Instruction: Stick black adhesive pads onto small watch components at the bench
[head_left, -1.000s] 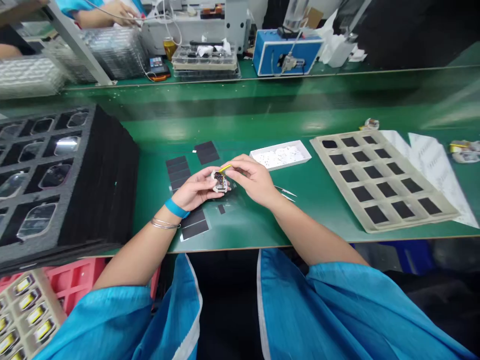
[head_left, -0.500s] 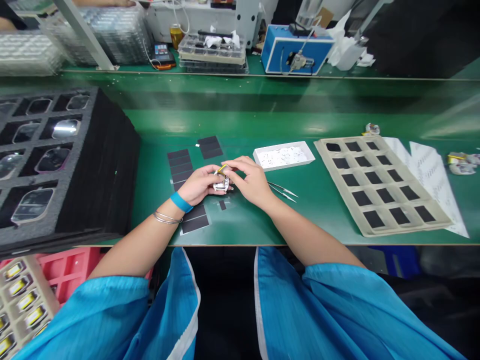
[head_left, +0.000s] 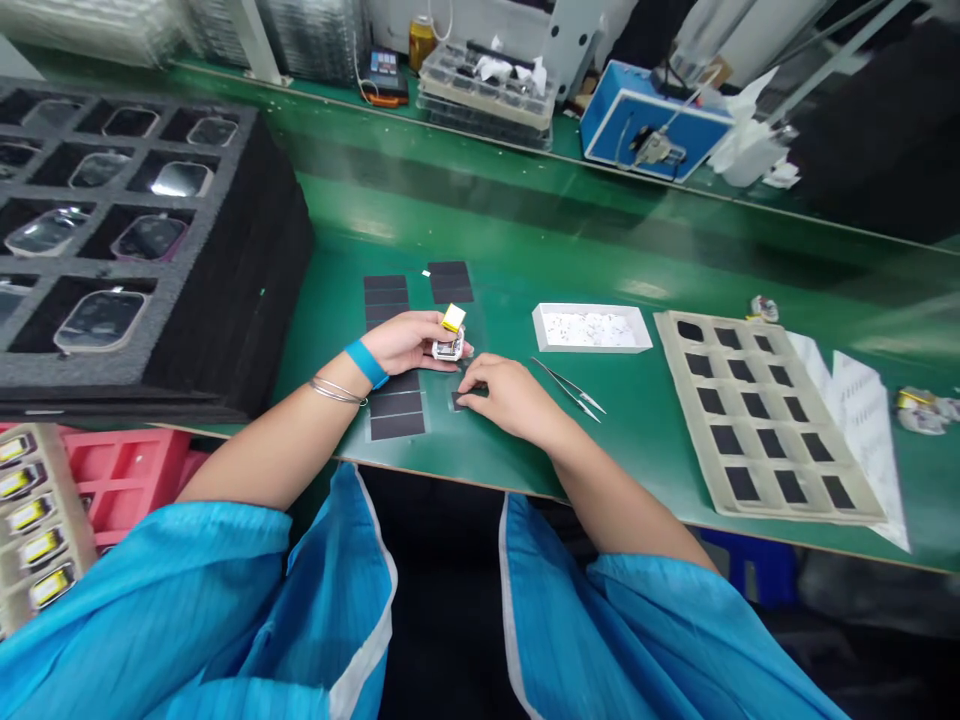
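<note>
My left hand (head_left: 414,340) grips a small white watch case (head_left: 448,349) with electronics inside. A yellow-edged battery (head_left: 453,318) stands up from the case, its pale face turned up. My right hand (head_left: 504,392) is low over the bench, just right of the case. Its thumb and forefinger come together on a small black pad (head_left: 455,402) lying on clear film; the fingertips partly cover it. Sheets of black strips (head_left: 397,415) lie under and beside my left hand, with another black sheet (head_left: 450,282) behind. Metal tweezers (head_left: 570,390) rest right of my right hand.
A white box (head_left: 592,328) of tiny pieces stands behind the tweezers. On the right is a beige tray (head_left: 757,432) with black pads in its pockets, overlapping paper (head_left: 874,430). A tall foam stack (head_left: 225,270) holding watch-like frames blocks the left. A shelf with a blue machine (head_left: 652,120) runs behind.
My right hand has left the watch case and moved down to the small black pad. The battery now tilts up, its pale face showing. The camera view has turned.
</note>
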